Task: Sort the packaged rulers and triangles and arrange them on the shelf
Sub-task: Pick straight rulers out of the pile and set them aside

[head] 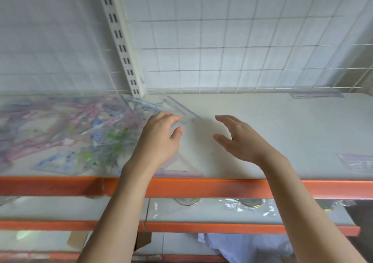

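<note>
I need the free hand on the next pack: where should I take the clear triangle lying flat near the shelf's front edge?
Grip the triangle pack at its right corner, probably coming in from the right with the right hand. It lies flat by the orange shelf lip, its left part is hidden under the left hand, and bare shelf lies to its right.

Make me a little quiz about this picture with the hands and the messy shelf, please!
1. True or false: the pile of packaged rulers and triangles lies on the left part of the top shelf.
2. Which hand holds a clear packaged triangle? A) left hand B) right hand C) neither
3. Fill in: the front edge of the shelf is painted ____.

Key
1. True.
2. A; its fingers curl on the triangle, while the right hand hovers open and holds nothing.
3. Orange.
</note>
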The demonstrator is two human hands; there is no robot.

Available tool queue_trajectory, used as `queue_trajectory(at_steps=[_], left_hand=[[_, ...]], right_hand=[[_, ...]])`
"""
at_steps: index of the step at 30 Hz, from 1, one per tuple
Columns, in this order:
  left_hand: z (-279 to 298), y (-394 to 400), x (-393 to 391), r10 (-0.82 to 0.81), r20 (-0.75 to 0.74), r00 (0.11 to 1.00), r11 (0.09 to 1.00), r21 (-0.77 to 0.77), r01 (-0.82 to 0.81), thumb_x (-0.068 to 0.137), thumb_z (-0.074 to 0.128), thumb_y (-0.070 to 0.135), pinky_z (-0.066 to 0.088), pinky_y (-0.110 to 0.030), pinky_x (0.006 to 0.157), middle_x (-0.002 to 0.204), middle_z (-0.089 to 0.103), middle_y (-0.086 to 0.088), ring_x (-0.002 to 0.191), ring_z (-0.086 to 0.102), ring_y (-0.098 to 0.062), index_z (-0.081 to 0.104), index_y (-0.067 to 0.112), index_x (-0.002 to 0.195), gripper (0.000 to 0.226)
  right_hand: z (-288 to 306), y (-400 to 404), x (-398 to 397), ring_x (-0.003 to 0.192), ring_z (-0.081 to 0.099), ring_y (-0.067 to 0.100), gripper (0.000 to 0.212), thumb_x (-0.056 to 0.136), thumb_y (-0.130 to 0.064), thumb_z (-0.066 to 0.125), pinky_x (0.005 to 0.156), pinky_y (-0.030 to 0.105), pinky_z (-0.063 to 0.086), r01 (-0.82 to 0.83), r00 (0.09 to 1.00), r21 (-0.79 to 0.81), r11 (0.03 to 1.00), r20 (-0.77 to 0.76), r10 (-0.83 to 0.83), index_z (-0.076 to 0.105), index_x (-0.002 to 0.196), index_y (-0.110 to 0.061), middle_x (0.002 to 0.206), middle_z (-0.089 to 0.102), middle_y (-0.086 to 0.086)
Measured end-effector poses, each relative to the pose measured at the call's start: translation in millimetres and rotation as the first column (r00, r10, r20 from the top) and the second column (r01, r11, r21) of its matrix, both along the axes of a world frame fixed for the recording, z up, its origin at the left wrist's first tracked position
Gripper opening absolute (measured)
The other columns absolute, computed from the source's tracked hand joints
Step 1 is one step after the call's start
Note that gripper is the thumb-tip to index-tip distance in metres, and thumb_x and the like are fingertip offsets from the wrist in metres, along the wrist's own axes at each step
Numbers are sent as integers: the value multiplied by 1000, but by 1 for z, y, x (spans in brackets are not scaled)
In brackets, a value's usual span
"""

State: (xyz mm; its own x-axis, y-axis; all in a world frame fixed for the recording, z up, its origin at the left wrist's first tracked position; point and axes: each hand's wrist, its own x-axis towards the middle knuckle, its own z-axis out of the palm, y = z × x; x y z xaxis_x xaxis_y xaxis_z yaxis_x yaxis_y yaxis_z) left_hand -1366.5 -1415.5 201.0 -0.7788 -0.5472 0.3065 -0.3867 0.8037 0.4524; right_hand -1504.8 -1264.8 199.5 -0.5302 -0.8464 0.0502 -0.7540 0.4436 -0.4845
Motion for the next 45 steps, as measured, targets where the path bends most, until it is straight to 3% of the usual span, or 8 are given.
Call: queue_trajectory(at_steps=[8,20,29,32,36,39,41,45], left_hand=[[-4,-48,51,41,23,999,997,61,-43,92,55,22,34,-25,99,125,57,-4,119,50,-19,59,10,123,33],[-1,-56,58,61,120,991,991,112,-74,89,61,23,33,-28,103,131,55,1,122,47,-16,57,16,126,37],[4,-57,46,85,130,988,983,152,-104,90,60,26,35,-24,98,130,57,2,121,50,-13,58,19,125,36],[6,-59,45,95,127,987,984,140,-112,90,60,27,33,-21,95,129,58,2,120,50,-13,59,19,124,35],[9,-60,49,108,133,985,988,98,-121,92,57,24,34,-21,94,129,57,3,119,50,-13,59,20,124,33],[9,-60,51,108,139,984,992,56,-116,92,54,21,36,-25,98,129,57,3,119,50,-14,58,19,125,32],[9,-61,52,111,138,984,992,43,-118,92,54,22,37,-27,98,128,57,3,119,51,-15,58,19,125,33],[10,-61,53,109,133,985,993,35,-114,92,54,22,37,-28,98,128,57,3,118,51,-15,58,18,125,33]], right_hand=[[-5,-51,45,117,51,19,44,95,-23,50,82,4,22,-25,1000,-29,999,-2,25,45,138,-12,141,47,-1],[-7,-67,21,105,56,16,33,93,-23,53,78,16,33,5,1000,-7,1000,21,-5,58,125,-15,119,59,1],[3,-104,-21,117,50,23,34,91,-19,48,91,28,39,81,995,184,980,-65,-70,58,123,-12,124,57,6],[7,-124,-28,112,54,27,34,85,-14,52,91,33,47,118,992,220,968,-78,-103,61,115,-1,120,61,11],[16,-141,-26,102,59,28,33,81,-23,63,75,29,47,155,984,282,947,-129,-122,63,108,-5,109,63,8],[19,-150,-27,84,54,27,25,77,-30,70,59,25,36,148,987,349,926,-113,-115,53,73,-12,81,53,2],[23,-156,-27,81,52,27,32,77,-29,70,60,27,37,140,989,407,903,-107,-105,44,66,-14,74,48,1],[37,-162,-23,82,53,28,25,81,-23,67,69,29,43,115,993,533,838,-96,-75,47,76,-9,74,47,3]])
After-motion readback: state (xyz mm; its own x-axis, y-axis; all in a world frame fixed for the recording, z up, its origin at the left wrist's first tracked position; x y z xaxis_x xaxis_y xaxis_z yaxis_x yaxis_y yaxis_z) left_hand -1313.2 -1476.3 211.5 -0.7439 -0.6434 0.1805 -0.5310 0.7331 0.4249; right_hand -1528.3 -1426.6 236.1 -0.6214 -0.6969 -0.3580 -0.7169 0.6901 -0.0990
